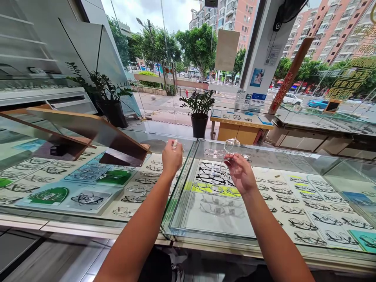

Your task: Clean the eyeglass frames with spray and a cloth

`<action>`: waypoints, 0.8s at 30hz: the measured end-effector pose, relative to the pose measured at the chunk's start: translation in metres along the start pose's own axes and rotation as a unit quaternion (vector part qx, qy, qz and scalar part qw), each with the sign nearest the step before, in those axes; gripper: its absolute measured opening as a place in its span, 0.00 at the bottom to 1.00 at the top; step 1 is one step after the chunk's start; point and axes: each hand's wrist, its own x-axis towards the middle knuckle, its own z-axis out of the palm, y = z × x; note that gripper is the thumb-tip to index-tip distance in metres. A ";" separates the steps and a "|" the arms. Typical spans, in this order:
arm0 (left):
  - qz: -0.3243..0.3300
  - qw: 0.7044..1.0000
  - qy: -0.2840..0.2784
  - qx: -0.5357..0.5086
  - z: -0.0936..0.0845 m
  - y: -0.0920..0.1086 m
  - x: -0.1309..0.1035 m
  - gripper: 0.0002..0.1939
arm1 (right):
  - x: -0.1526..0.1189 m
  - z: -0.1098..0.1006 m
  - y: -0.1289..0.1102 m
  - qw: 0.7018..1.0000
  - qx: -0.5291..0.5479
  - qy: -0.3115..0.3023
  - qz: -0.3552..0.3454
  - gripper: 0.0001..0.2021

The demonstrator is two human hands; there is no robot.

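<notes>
My right hand [242,173] is closed on a pair of thin-rimmed eyeglasses [232,145], pinched between thumb and fingers above the glass counter. One round lens stands upright over the fingertips; the other is partly in front of the palm. My left hand [172,157] is curled shut around a small pale thing [175,144] that sticks out at the top; it may be a cloth, but its kind is not clear. This hand is over the seam between two glass display cases. Near my right hand, rows of dark-framed eyeglasses [212,179] lie by a yellow-green strip [192,188].
Many eyeglasses fill the left case [88,198] and the right case [302,224]. Brown wooden boards [117,137] stand tilted on the left counter. Two potted plants [199,124] [113,111] are beyond the counter, before the shop window. A wooden cabinet [235,133] stands behind.
</notes>
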 end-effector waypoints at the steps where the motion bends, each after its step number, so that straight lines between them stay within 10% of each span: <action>1: -0.011 0.997 -0.025 0.067 -0.001 -0.001 0.000 0.07 | 0.000 0.000 0.000 1.000 -0.005 -0.003 0.002 0.08; 6: -0.019 0.946 -0.143 0.291 0.002 -0.008 -0.004 0.15 | 0.002 -0.003 -0.002 0.998 -0.064 -0.009 -0.027 0.05; 12: 0.363 0.926 -0.059 0.080 0.005 0.018 -0.028 0.41 | 0.000 -0.006 -0.016 0.962 -0.255 -0.033 -0.096 0.05; 16: 0.462 0.884 -0.073 0.002 0.008 0.040 -0.050 0.50 | -0.003 -0.006 -0.025 0.903 -0.402 -0.070 -0.136 0.07; 24: 0.489 0.868 -0.075 -0.042 0.011 0.042 -0.061 0.34 | -0.006 -0.002 -0.029 0.876 -0.453 -0.128 -0.107 0.08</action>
